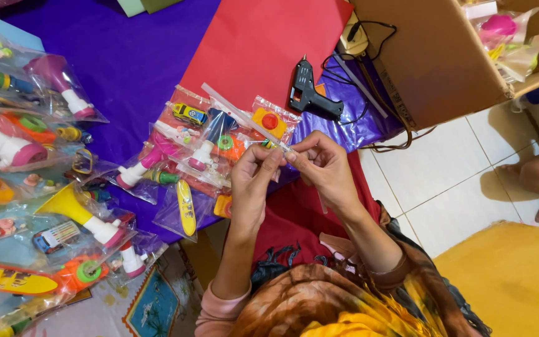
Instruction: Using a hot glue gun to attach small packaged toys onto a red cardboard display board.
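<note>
Glue stick (pixel 244 117) pinched at its near end by both hands, left hand (pixel 252 181) and right hand (pixel 325 170), above bagged toys (pixel 188 156), black glue gun (pixel 310 93) lying just beyond on purple paper (pixel 126 56).

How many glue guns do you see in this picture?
1. The black glue gun lies on the purple sheet, beyond the two hands holding a clear stick. Others may be hidden.

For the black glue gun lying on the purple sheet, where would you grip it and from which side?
Probably the glue gun's handle, the thick part angled toward the lower right. It lies flat, nozzle pointing up-left, cord trailing behind. Come from above on the near side, away from the cardboard box.
</note>
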